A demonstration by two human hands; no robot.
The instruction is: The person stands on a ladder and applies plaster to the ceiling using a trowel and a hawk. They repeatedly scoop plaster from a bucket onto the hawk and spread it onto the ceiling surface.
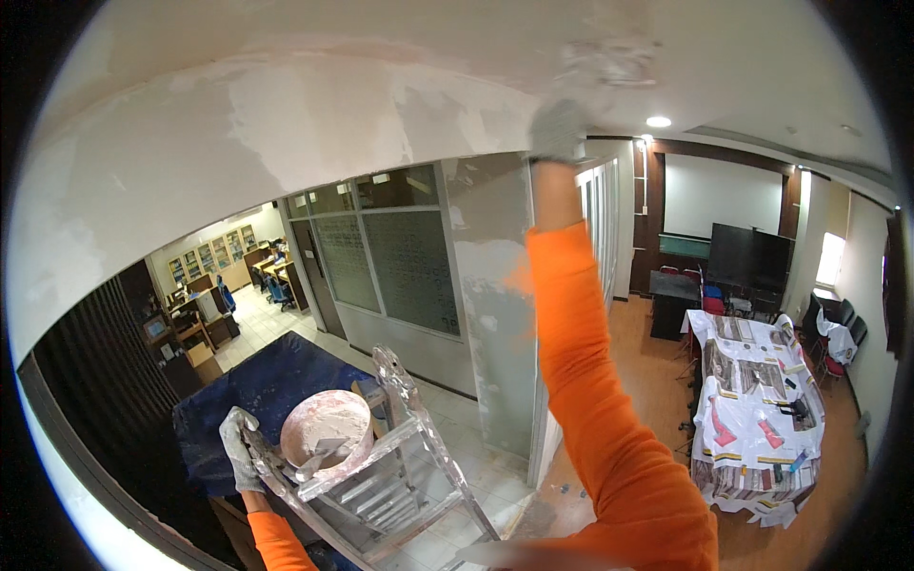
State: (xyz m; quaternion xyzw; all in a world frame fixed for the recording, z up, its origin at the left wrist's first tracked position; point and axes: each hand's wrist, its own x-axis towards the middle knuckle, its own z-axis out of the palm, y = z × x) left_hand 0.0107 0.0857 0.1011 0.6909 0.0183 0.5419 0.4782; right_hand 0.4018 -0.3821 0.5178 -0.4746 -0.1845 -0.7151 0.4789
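Observation:
A pale, plaster-smeared work glove covers my left hand, which is closed round the top of a paint-spattered stepladder. Close beside it, a round bucket of pale pinkish putty stands at the ladder's top. A putty knife leans in the bucket, handle toward me. My right hand, also gloved, is stretched up to the patched ceiling edge. Motion blurs its fingers. A smeared whitish patch shows just above that hand; whether it is a tool or wet putty I cannot tell.
Below the ladder, a dark blue sheet covers something low. A half-plastered column and a glazed partition stand ahead. On the right is a long table under a printed cover. Desks and cabinets show at far left.

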